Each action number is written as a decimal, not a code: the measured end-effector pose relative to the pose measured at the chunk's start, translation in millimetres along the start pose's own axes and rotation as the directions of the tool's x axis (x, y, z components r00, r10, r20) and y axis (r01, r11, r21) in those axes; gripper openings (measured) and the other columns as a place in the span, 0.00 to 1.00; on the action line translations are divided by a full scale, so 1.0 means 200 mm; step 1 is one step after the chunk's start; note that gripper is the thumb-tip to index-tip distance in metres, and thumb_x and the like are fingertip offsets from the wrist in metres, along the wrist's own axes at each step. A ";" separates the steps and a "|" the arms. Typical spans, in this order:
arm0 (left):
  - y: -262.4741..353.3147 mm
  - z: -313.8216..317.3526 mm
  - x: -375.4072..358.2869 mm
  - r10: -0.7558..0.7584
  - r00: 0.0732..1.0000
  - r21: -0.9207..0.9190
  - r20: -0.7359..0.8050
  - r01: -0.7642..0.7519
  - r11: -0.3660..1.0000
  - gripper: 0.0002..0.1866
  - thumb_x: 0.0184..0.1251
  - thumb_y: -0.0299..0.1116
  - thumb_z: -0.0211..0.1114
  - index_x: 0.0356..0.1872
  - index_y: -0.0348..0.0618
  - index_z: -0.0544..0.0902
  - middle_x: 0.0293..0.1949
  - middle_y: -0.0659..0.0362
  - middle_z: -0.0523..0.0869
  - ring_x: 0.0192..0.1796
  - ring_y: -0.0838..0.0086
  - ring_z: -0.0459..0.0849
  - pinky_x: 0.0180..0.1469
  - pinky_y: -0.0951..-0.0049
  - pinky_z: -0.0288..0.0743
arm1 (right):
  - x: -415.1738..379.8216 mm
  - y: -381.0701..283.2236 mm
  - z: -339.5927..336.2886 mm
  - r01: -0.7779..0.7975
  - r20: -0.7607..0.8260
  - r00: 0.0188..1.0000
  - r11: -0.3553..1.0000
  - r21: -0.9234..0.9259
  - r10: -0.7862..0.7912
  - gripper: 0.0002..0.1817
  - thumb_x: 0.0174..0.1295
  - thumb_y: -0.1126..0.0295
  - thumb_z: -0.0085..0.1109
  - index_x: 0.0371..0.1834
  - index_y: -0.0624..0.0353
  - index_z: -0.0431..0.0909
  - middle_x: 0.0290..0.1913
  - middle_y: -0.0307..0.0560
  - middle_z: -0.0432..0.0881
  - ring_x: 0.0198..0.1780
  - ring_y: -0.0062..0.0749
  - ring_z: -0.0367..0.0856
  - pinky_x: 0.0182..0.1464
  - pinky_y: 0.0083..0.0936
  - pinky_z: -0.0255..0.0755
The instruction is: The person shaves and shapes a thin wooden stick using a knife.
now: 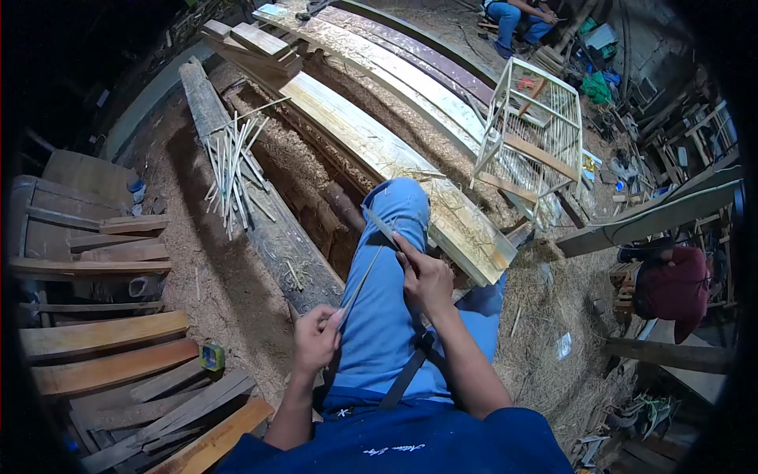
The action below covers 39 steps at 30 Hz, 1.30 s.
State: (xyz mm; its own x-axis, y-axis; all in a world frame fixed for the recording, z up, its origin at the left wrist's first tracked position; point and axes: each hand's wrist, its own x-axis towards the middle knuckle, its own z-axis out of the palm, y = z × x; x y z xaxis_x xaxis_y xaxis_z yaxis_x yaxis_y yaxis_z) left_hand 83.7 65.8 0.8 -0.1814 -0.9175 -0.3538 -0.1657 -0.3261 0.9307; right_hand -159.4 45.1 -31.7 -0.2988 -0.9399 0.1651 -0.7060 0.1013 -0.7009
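Fingers of left hand (316, 341) pinch thin strip (359, 283) end; right hand (426, 278) grips knife (381, 226) against it, I see. Strip lies along raised knee (399, 207), probably as brace.

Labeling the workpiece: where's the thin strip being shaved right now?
In the head view, the thin strip runs diagonally over the raised blue-trousered knee, its lower end pinched in the left hand, its upper part under the blade held by the right hand.
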 end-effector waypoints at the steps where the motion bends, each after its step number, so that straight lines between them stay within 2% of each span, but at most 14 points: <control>1: 0.00 0.05 0.06 0.033 0.999 -0.027 0.022 -0.032 0.999 0.08 0.77 0.30 0.63 0.40 0.34 0.83 0.18 0.68 0.76 0.17 0.89 0.69 0.19 0.82 0.59 | -0.01 0.00 -0.01 0.009 0.024 1.000 0.999 0.032 -0.010 0.23 0.70 0.60 0.62 0.68 0.27 0.78 0.30 0.56 0.85 0.31 0.55 0.86 0.32 0.48 0.76; 7: 0.08 0.35 0.49 0.204 0.978 0.121 0.046 -0.208 0.970 0.10 0.76 0.31 0.65 0.38 0.32 0.84 0.21 0.64 0.81 0.23 0.89 0.73 0.24 0.78 0.63 | -0.05 -0.03 -0.07 0.012 0.056 0.998 0.991 0.132 -0.020 0.22 0.69 0.62 0.63 0.67 0.34 0.80 0.27 0.57 0.84 0.27 0.52 0.85 0.31 0.42 0.75; 10: 0.12 0.36 0.52 0.250 0.965 0.197 0.072 -0.260 0.945 0.10 0.75 0.30 0.66 0.37 0.31 0.84 0.22 0.65 0.82 0.24 0.89 0.73 0.24 0.76 0.62 | -0.05 -0.03 -0.07 0.014 0.030 0.999 0.996 0.093 -0.017 0.21 0.69 0.62 0.64 0.65 0.34 0.81 0.30 0.58 0.85 0.30 0.53 0.86 0.33 0.43 0.76; 13: 0.09 0.31 0.48 0.198 0.975 0.139 0.103 -0.211 0.968 0.08 0.77 0.30 0.64 0.39 0.36 0.83 0.19 0.73 0.74 0.20 0.92 0.66 0.21 0.82 0.53 | -0.04 -0.04 -0.04 -0.019 0.025 1.000 0.998 0.056 0.018 0.21 0.68 0.62 0.64 0.65 0.33 0.81 0.30 0.57 0.86 0.31 0.53 0.86 0.33 0.43 0.76; 15: 0.06 0.25 0.42 0.152 0.984 0.100 0.093 -0.161 0.982 0.07 0.77 0.30 0.64 0.39 0.36 0.84 0.20 0.72 0.74 0.20 0.92 0.66 0.21 0.82 0.54 | -0.02 -0.02 -0.01 -0.025 0.008 1.000 0.999 0.028 0.025 0.21 0.68 0.62 0.64 0.65 0.33 0.81 0.30 0.57 0.86 0.31 0.54 0.86 0.34 0.43 0.76; 17: 0.02 0.17 0.32 0.103 0.991 0.061 0.089 -0.109 0.992 0.07 0.77 0.30 0.65 0.39 0.36 0.84 0.20 0.72 0.75 0.20 0.92 0.66 0.21 0.83 0.54 | -0.01 0.01 0.01 0.008 -0.013 1.000 1.000 0.024 -0.008 0.23 0.69 0.58 0.63 0.67 0.24 0.78 0.29 0.54 0.85 0.31 0.53 0.85 0.32 0.47 0.76; 21: -0.04 -0.01 0.10 0.043 0.995 0.028 0.085 -0.045 0.999 0.07 0.76 0.29 0.65 0.39 0.35 0.84 0.23 0.70 0.78 0.23 0.92 0.71 0.23 0.84 0.59 | 0.00 -0.03 -0.03 -0.016 0.010 1.000 1.000 0.003 0.016 0.23 0.67 0.62 0.65 0.66 0.31 0.81 0.29 0.56 0.85 0.30 0.53 0.86 0.33 0.43 0.76; 27: -0.04 -0.21 -0.09 -0.041 0.998 -0.005 0.051 0.042 0.999 0.06 0.76 0.27 0.64 0.40 0.35 0.84 0.21 0.69 0.79 0.20 0.90 0.71 0.21 0.84 0.59 | 0.01 -0.01 -0.02 -0.022 -0.013 1.000 0.994 -0.103 0.021 0.23 0.68 0.63 0.64 0.66 0.27 0.80 0.30 0.52 0.85 0.30 0.52 0.85 0.32 0.44 0.76; 29: -0.05 -0.24 -0.11 -0.034 0.998 -0.033 0.060 0.036 0.999 0.06 0.76 0.28 0.64 0.40 0.35 0.84 0.19 0.69 0.77 0.19 0.90 0.70 0.20 0.83 0.58 | 0.01 0.02 0.00 -0.021 -0.025 1.000 0.989 -0.150 0.018 0.22 0.70 0.63 0.63 0.68 0.34 0.80 0.31 0.50 0.87 0.29 0.47 0.87 0.32 0.40 0.76; 30: -0.04 -0.24 -0.11 -0.032 0.998 -0.031 0.057 0.033 0.999 0.06 0.76 0.28 0.64 0.40 0.35 0.84 0.19 0.69 0.77 0.19 0.90 0.70 0.20 0.83 0.58 | 0.02 0.04 0.02 -0.035 -0.155 0.987 0.998 0.049 0.042 0.20 0.71 0.62 0.61 0.67 0.37 0.80 0.29 0.51 0.86 0.29 0.46 0.87 0.33 0.40 0.77; 33: 0.00 -0.19 -0.09 -0.013 0.997 -0.046 0.071 0.016 0.999 0.06 0.76 0.28 0.64 0.40 0.35 0.84 0.18 0.69 0.76 0.18 0.90 0.68 0.20 0.83 0.57 | 0.07 0.11 0.06 0.000 -0.351 0.927 0.935 0.355 0.133 0.19 0.74 0.57 0.60 0.61 0.53 0.84 0.27 0.46 0.86 0.27 0.31 0.84 0.32 0.31 0.73; 35: 0.02 -0.16 -0.06 0.053 0.991 -0.009 0.120 -0.053 0.999 0.07 0.76 0.28 0.64 0.40 0.34 0.84 0.19 0.69 0.77 0.18 0.90 0.69 0.20 0.83 0.57 | 0.03 0.09 -0.05 -0.397 0.133 0.886 0.578 0.713 0.445 0.21 0.73 0.52 0.63 0.53 0.60 0.86 0.29 0.38 0.86 0.28 0.17 0.76 0.31 0.25 0.68; 36: 0.03 -0.14 -0.05 0.054 0.989 -0.010 0.136 -0.053 0.999 0.07 0.76 0.28 0.64 0.40 0.34 0.84 0.19 0.69 0.77 0.18 0.90 0.69 0.20 0.83 0.57 | 0.05 0.01 -0.12 -0.444 0.194 0.863 0.519 0.730 0.467 0.21 0.71 0.50 0.66 0.44 0.61 0.86 0.29 0.34 0.85 0.28 0.13 0.69 0.31 0.19 0.63; 39: 0.05 -0.10 -0.03 0.048 0.985 -0.031 0.167 -0.043 0.999 0.07 0.76 0.28 0.65 0.41 0.34 0.84 0.19 0.69 0.77 0.19 0.90 0.70 0.21 0.84 0.58 | 0.06 0.00 -0.14 -0.468 0.209 0.861 0.560 0.684 0.464 0.19 0.70 0.53 0.67 0.42 0.61 0.85 0.29 0.34 0.84 0.30 0.12 0.71 0.34 0.18 0.64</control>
State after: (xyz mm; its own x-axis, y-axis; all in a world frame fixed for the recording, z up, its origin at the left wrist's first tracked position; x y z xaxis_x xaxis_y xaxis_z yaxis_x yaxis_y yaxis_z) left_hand 102.0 62.7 14.7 -0.3485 -0.8811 -0.3196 -0.1278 -0.2931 0.9475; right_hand -180.8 44.0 -9.3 -0.4509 -0.8300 -0.3284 0.1836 0.2738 -0.9441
